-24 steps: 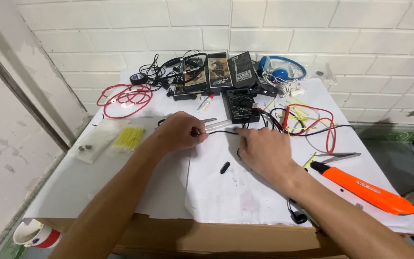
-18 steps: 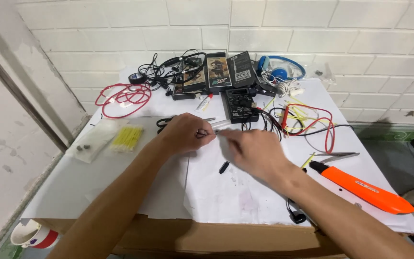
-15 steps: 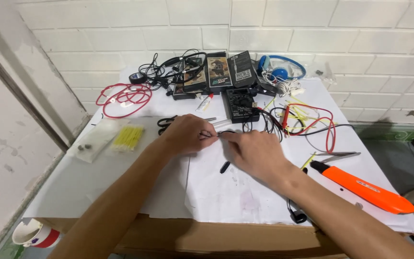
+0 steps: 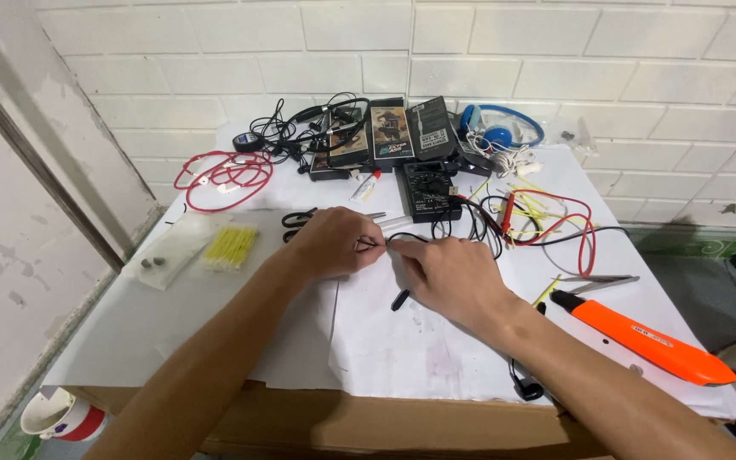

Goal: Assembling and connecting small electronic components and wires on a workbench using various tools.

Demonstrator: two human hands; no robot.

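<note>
A thin black wire [image 4: 388, 241] was pinched between the fingertips of the left hand [image 4: 336, 243] and the right hand [image 4: 451, 277], which were brought close together over the white paper [image 4: 402, 341] on the table [image 4: 112, 315]. Scissors [image 4: 300, 220] lay just behind the left hand, a black meter [image 4: 426, 192] beyond the right, and an orange tool [image 4: 645, 338] well apart at the right.

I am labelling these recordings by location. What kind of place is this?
Probably a makeshift electronics repair bench: a paper-covered table against a white brick wall, with a black multimeter, loose wires and an orange tool.
</note>
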